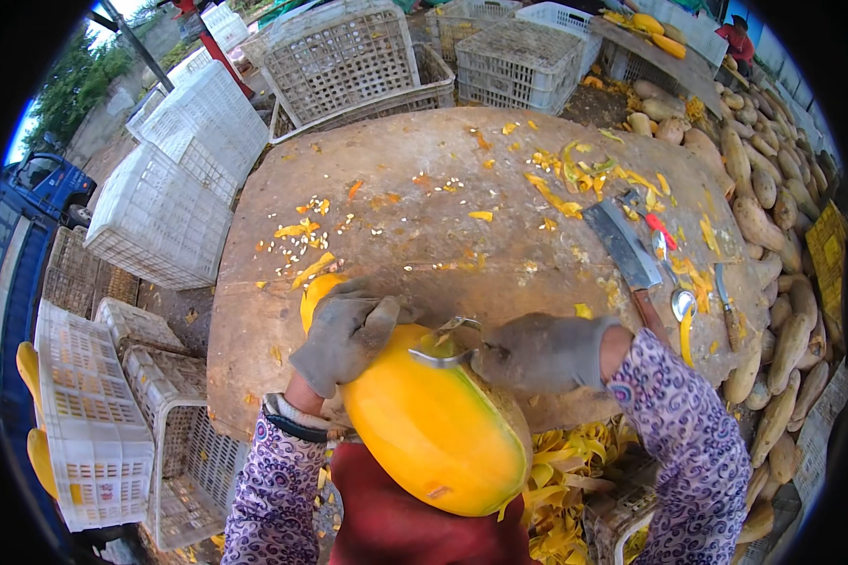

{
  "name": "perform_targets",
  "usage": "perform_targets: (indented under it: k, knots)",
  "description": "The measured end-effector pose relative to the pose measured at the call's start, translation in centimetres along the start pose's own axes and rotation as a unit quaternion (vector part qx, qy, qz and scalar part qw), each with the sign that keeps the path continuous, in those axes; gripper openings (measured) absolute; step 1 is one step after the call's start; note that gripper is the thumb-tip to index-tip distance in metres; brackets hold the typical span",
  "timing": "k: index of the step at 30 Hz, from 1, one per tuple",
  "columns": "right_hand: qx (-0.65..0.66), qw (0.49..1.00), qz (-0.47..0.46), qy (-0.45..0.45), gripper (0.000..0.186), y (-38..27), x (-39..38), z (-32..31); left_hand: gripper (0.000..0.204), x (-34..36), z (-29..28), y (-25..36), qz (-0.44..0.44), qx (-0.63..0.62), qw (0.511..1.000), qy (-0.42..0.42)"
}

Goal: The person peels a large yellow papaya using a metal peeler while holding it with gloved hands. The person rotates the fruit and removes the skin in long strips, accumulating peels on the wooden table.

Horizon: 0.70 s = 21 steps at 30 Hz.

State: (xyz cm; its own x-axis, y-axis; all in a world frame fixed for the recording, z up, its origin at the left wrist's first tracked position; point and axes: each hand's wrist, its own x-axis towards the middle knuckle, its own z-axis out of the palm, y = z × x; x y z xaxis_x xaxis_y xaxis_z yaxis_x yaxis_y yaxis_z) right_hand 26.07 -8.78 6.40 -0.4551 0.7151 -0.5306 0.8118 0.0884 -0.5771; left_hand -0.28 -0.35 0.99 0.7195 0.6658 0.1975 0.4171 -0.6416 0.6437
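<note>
Head view: big yellow squash (pixel 433 428) slanting across the wooden table's (pixel 349 226) near edge.
I see the left gloved hand (pixel 351 331) clasping its neck above the table, the right gloved hand (pixel 546 353) curled round a metal peeler (pixel 440 360); a cleaver (pixel 622 243) lies table-right.

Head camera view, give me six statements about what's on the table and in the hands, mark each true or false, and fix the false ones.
1. The right hand holds a metal peeler. True.
2. A cleaver lies on the wooden table. True.
3. The left hand rests on the cleaver. False: it grips the yellow squash.
4. The spoon lies to the left of the cleaver. False: it lies to its right.
5. Both hands are ungloved. False: they wear grey gloves.
6. Yellow peelings are heaped at the table's near side. True.
</note>
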Motion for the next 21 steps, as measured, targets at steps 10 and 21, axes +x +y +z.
perform_targets:
  k: [10,21]
  knots:
    - [-0.017,0.959,0.072,0.273,0.031,-1.2,-12.2,13.9,0.040,-0.7,-0.3,0.2,-0.026,0.009,0.999,-0.022]
    - [-0.040,0.919,-0.021,0.391,0.020,-3.6,-14.0,16.7,0.048,-2.0,-0.1,-0.9,0.049,0.023,0.998,0.023]
